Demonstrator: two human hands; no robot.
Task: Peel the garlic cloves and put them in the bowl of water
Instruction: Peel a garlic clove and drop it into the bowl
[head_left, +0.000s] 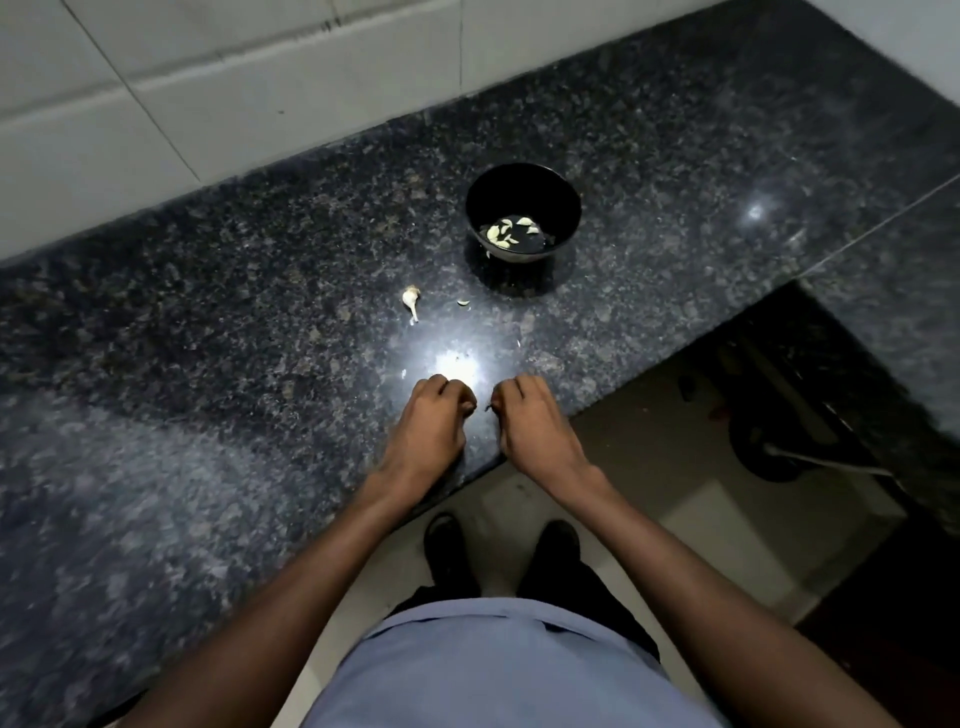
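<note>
A black bowl (522, 193) of water stands on the dark granite counter (208, 322), with several peeled garlic cloves (506, 232) floating in it. The remainder of a garlic bulb (410, 300) with its stem lies left of the bowl, and a single small clove (463, 302) lies between them. My left hand (431, 421) and my right hand (530, 421) hover close together over the counter's front edge, both with fingers curled inward. A thin dark sliver (489, 408) sticks out from my right fingertips. My left fingers pinch something small that is hidden under them.
A bright light reflection (452, 366) sits on the counter just beyond my hands. White tiled wall (208, 78) backs the counter. To the right the counter ends and the floor shows below, with dark objects (779, 441) on it. My shoes (447, 551) stand by the counter edge.
</note>
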